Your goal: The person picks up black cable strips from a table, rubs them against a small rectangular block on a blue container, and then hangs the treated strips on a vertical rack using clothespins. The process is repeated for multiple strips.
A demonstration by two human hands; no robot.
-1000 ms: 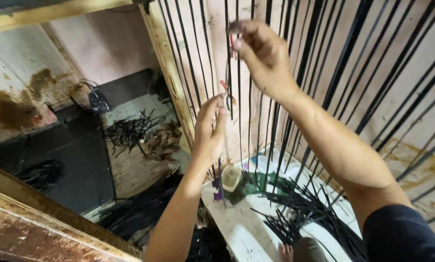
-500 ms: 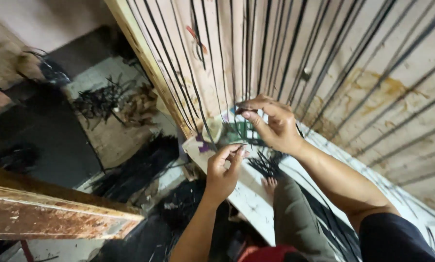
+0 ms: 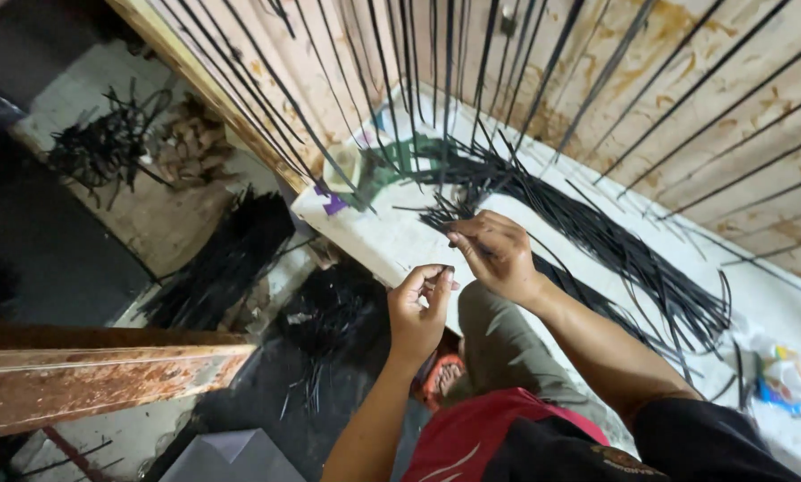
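My right hand (image 3: 497, 254) hovers over the white bench (image 3: 387, 245) and pinches a thin black strip (image 3: 436, 214) at the near end of a long heap of black strips (image 3: 624, 259). Just below and left of it, my left hand (image 3: 418, 308) has thumb and fingertips pinched together. What it pinches is too small to see. Many long black strands (image 3: 441, 80) hang down a stained wooden board (image 3: 686, 98) behind the bench.
A pale round roll (image 3: 342, 165), a green object (image 3: 392, 161) and a purple scrap (image 3: 333, 203) sit at the bench's far corner. Piles of black strips (image 3: 226, 259) lie on the floor. A rusty beam (image 3: 106, 375) crosses lower left. Small colourful packets (image 3: 780, 375) lie at right.
Both hands have come down from the hanging strands to the bench. The view has tilted down, and my right hand now picks at the heap of strips.
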